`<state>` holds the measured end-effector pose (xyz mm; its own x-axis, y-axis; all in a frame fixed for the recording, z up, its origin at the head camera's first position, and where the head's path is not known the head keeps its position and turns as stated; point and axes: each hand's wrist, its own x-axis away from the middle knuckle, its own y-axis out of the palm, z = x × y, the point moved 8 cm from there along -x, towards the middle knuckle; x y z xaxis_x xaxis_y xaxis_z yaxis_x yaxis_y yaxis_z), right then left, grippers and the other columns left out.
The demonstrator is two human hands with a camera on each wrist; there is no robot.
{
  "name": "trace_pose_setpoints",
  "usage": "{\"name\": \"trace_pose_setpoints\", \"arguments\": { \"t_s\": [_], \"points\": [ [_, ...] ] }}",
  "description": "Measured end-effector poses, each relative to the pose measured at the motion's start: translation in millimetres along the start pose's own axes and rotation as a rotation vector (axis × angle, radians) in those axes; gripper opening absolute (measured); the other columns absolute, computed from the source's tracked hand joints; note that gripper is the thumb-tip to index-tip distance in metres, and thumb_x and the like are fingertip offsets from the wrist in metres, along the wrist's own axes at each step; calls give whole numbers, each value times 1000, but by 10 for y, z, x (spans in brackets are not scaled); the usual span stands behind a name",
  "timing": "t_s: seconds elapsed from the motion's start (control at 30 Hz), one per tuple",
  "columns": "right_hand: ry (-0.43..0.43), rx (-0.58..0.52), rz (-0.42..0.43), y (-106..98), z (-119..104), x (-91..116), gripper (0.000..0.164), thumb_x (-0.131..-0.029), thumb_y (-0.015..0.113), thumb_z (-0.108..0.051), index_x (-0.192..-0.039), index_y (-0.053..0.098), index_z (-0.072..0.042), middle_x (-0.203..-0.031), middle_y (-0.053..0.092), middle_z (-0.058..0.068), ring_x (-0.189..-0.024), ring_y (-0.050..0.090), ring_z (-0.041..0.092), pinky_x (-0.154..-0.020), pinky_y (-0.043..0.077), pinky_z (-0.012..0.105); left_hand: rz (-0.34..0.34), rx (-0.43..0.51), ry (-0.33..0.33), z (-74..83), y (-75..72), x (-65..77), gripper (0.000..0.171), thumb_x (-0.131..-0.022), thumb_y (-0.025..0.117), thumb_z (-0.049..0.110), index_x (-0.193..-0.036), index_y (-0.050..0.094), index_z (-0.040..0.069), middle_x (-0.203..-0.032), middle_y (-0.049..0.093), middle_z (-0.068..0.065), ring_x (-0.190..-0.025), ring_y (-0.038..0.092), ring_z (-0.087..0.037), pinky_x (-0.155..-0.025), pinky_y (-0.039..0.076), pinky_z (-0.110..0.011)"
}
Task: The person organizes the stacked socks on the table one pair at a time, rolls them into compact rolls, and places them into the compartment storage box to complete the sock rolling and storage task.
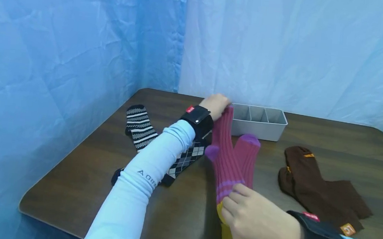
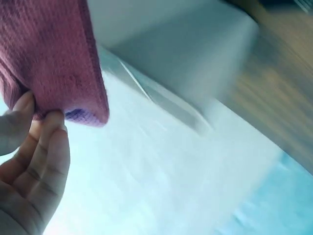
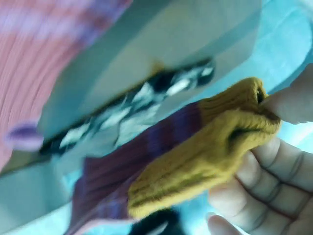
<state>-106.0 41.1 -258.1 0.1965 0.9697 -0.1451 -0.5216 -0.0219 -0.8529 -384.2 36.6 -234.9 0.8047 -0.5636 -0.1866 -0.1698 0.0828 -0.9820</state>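
Observation:
Both hands hold a maroon ribbed sock (image 1: pixel 224 153) with a purple heel, stretched lengthwise above the table. My left hand (image 1: pixel 216 105) pinches its far end. The left wrist view shows thumb and fingertips gripping the maroon knit (image 2: pixel 58 63), with a bit of purple at its edge. My right hand (image 1: pixel 258 220) pinches the near end by its mustard-yellow cuff (image 3: pixel 195 161), between thumb and fingers in the right wrist view. Another maroon sock (image 1: pixel 248 155) with a purple tip lies beside and partly behind the held one.
A grey divided box (image 1: pixel 257 130) stands at the back, beyond the held sock. On the left, a black-and-white striped sock (image 1: pixel 140 128) and an argyle sock (image 1: pixel 188 157) lie partly under my left arm. Brown socks (image 1: pixel 316 185) lie at right on the dark wooden table (image 1: pixel 79 174).

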Motion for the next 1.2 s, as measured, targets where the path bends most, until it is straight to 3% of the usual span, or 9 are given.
{"name": "trace_pose_setpoints", "arguments": {
  "t_s": [0.13,0.3,0.57,0.83,1.0,1.13,1.2],
  "points": [
    [8,-122,28,56,-148,17,18,-67,67,-32,-76,61,-17,-68,59,-6,-62,52,7,-65,39,23,-29,-47,123,425,244,-110,24,-83,49,7,-100,61,19,-98,61,-1,-94,56,-14,-75,46,-28],
    [29,-199,10,185,-201,22,17,-71,63,-37,-75,60,-21,-67,58,-10,-60,51,4,-65,38,22,-84,-102,206,692,509,-160,24,-85,47,10,-101,61,21,-99,59,-1,-93,56,-14,-76,46,-27],
    [45,-177,21,298,-259,-9,12,-68,63,-32,-71,59,-21,-63,56,-10,-57,48,3,-62,35,20,-118,-261,263,757,811,-158,26,-86,45,12,-101,62,24,-103,60,2,-95,56,-12,-78,46,-26],
    [51,-222,11,341,-268,-45,10,-70,61,-30,-72,59,-21,-65,57,-11,-59,50,2,-64,37,20,-165,-258,291,781,1009,-111,22,-84,47,11,-91,65,22,-98,62,3,-88,57,-11,-74,46,-24],
    [51,-238,24,381,-294,-62,10,-69,63,-30,-71,58,-21,-65,57,-11,-60,50,1,-64,37,20,-192,-183,238,715,950,11,21,-80,53,10,-97,62,19,-97,61,3,-88,56,-10,-75,44,-22],
    [77,-225,130,326,-280,-57,11,-65,64,-26,-65,55,-18,-60,53,-10,-56,48,3,-62,35,22,-205,-94,85,499,752,258,20,-81,55,20,-99,61,15,-97,62,-1,-89,57,-14,-75,46,-28],
    [102,-228,168,283,-237,-48,13,-64,66,-25,-65,55,-17,-59,53,-9,-55,47,4,-62,36,22,-253,-39,10,376,682,433,18,-82,53,30,-83,62,15,-81,62,2,-77,58,-13,-66,46,-28]
  ]
}}
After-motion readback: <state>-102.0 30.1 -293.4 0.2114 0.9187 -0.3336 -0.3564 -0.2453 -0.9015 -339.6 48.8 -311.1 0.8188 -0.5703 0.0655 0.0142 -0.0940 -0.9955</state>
